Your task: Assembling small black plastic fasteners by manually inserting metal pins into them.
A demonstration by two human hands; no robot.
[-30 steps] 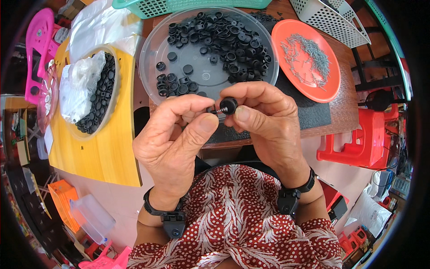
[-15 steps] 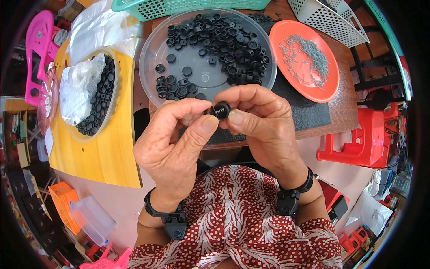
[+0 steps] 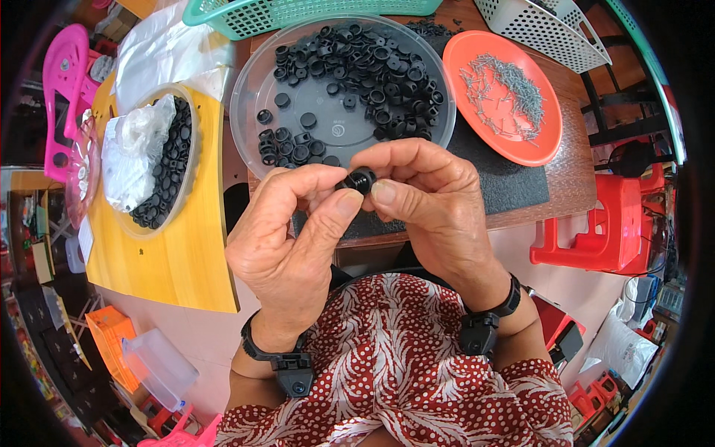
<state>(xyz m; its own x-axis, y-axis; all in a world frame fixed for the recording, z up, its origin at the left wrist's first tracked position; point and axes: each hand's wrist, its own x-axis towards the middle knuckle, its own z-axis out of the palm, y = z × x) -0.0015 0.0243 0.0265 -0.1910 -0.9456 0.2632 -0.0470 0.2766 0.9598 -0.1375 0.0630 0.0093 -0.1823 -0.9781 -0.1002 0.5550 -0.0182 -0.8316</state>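
Between both hands, just in front of the tub, is a small round black plastic part (image 3: 362, 179) with a raised rim. My left hand (image 3: 287, 249) pinches its left side between thumb and forefinger. From the right, my right hand (image 3: 439, 205) closes thumb and forefinger on the same part. Whether it is one piece or two fitted together is hidden by the fingertips. Beyond the hands a clear round tub (image 3: 249, 123) holds many loose black caps (image 3: 372, 74), heaped at the back and right, with a smaller group near the front.
An orange plate (image 3: 547, 149) of metal pins stands right of the tub, over a dark mat (image 3: 514, 186). At left, a yellow table (image 3: 171, 272) bears another container (image 3: 195, 149) of black parts and a plastic bag (image 3: 134, 160). Green (image 3: 298, 18) and white baskets (image 3: 551, 37) line the back.
Both hands have shifted very slightly left with the black part, and its rim has turned a little between the fingertips. The grip of both hands stays the same.
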